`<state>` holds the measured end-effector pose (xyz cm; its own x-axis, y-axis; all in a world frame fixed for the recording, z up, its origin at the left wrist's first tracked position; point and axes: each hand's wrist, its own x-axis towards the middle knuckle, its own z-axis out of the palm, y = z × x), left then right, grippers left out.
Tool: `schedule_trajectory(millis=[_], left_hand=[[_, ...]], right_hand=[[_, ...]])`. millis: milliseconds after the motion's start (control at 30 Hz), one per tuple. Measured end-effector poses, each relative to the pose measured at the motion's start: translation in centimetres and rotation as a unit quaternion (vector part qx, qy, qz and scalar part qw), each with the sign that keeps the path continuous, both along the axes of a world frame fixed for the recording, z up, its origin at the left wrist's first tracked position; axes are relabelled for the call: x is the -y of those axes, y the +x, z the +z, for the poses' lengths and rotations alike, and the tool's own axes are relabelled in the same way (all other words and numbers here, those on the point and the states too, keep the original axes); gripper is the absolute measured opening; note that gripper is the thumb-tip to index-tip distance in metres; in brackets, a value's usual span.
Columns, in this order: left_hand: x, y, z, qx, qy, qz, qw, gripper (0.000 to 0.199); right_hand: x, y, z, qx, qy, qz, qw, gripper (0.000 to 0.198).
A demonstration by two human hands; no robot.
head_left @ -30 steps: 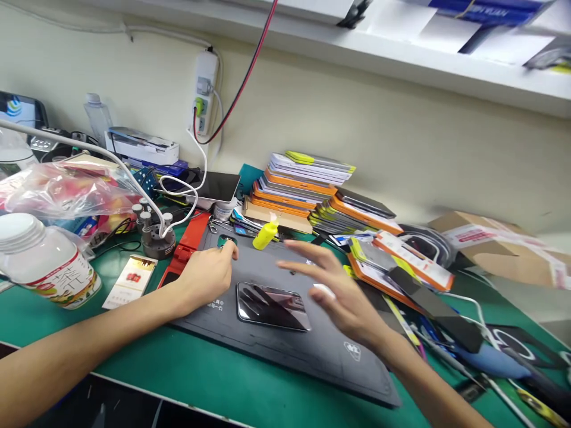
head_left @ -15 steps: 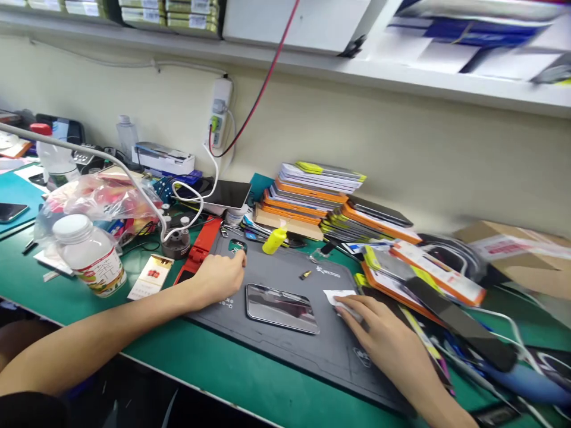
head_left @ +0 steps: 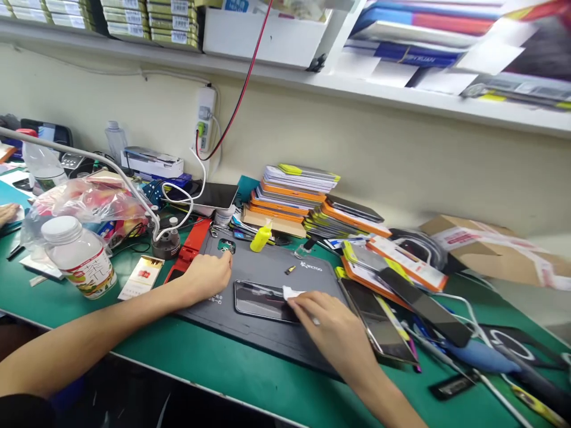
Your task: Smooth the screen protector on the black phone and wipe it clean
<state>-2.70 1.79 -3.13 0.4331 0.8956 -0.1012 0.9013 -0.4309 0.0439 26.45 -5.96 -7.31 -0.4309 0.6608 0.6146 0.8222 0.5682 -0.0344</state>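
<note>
Right grip (head_left: 334, 324) pinching soft wipe (head_left: 291, 292) over right end of phone (head_left: 259, 301). Phone lying on mat (head_left: 263, 266), looking stiff, slippery, fragile; edges offering best hold. Left grip (head_left: 207, 275) curling; cannot tell if holding.

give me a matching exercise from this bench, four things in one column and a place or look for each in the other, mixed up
Things
1. tissue
2. jar
3. power strip
4. phone nearest the tissue

Places and looks
A. has a green plug in it
B. lies flat on the mat
C. is in the right hand
D. has a white lid

Right pairs: 1-C, 2-D, 3-A, 4-B
</note>
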Motion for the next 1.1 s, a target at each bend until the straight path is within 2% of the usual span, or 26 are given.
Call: schedule_trajectory(millis=[133,367,567,667,833,900,967,1100], left_hand=[[0.1,-0.1,0.0,0.004,0.007,-0.003,1.0,0.032],[0.0,0.0,-0.5,0.004,0.011,-0.005,1.0,0.032],[-0.1,0.1,-0.4,-0.003,0.02,-0.014,1.0,0.033],[-0.2,0.0,-0.5,-0.005,0.023,-0.012,1.0,0.032],[-0.3,0.0,-0.9,-0.001,0.025,-0.019,1.0,0.031],[-0.2,0.0,-1.1,0.002,0.027,-0.02,0.999,0.031],[-0.1,0.0,-1.3,0.005,0.032,-0.019,0.999,0.031],[0.1,-0.1,-1.7,0.012,0.029,-0.032,0.999,0.032]], right_hand=[[0.1,-2.5,0.3,0.005,-0.005,0.022,1.0,0.009],[1.3,-5.1,0.8,0.012,0.001,0.011,1.0,0.012],[-0.3,-7.7,0.7,0.013,-0.018,0.022,1.0,0.018],[-1.0,-7.3,0.5,0.01,-0.014,0.034,0.999,0.019],[-0.5,-3.2,0.8,0.014,-0.034,0.03,0.999,0.024],[-0.3,-2.6,0.9,0.016,-0.026,0.023,0.999,0.026],[-0.5,-3.4,0.9,0.014,-0.016,0.028,0.999,0.027],[-1.4,-6.9,0.9,-0.001,-0.022,0.092,0.995,0.03]])
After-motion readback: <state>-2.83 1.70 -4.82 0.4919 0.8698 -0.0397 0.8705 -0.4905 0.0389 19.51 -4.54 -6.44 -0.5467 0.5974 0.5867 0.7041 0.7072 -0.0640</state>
